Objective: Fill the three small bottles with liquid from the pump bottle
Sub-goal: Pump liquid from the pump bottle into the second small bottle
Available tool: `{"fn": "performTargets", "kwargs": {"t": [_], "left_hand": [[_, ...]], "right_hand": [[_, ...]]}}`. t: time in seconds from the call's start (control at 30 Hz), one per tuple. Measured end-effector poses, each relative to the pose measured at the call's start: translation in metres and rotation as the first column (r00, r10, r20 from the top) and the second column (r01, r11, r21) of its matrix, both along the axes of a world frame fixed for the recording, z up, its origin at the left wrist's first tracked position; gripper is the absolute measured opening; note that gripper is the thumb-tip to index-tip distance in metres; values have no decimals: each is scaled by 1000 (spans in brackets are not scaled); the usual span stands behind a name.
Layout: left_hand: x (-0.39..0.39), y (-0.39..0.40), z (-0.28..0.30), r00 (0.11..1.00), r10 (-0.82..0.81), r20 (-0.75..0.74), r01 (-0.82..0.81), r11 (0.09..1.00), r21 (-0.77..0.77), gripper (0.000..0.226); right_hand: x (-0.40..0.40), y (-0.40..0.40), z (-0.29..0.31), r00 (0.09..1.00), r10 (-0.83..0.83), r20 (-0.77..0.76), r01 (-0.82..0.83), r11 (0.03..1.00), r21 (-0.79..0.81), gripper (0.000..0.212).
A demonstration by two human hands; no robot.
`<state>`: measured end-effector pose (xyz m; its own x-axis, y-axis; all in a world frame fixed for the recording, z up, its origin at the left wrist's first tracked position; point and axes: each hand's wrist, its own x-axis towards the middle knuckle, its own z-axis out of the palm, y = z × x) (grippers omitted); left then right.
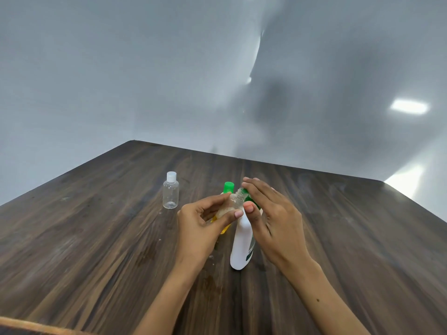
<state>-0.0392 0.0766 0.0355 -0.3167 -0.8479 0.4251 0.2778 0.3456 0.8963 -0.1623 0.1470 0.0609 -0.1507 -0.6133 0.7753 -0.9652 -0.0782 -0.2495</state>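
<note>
**While one small bottle takes its fill, another waits**

While the left hand (200, 223) pinches the uncapped small bottle (233, 205), tilted with its neck at the green spout, the right hand (268, 213) lies flat-fingered over the pump bottle (242, 245) on the desk (96, 238). Filling step, I'd say. Next: a steady press. Clear capped bottle (170, 193) stands well apart.

Dark wood tabletop (96, 238) against a grey wall (121, 68).
The wall carries bright light patches (408, 106) at right; faint smudges mark the tabletop's grain.
</note>
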Motion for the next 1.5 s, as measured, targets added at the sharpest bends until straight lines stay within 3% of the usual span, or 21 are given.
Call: {"fn": "performTargets", "kwargs": {"t": [0.53, 1.5], "left_hand": [[1, 3, -1, 1000, -5, -4, 5, 1000, 5, 68], [3, 1, 0, 998, -4, -59, 7, 998, 54, 46]], "right_hand": [[-1, 0, 3, 1000, 2, -28, -2, 1000, 12, 77], [-3, -4, 0, 1000, -17, 21, 18, 999, -29, 75]]}}
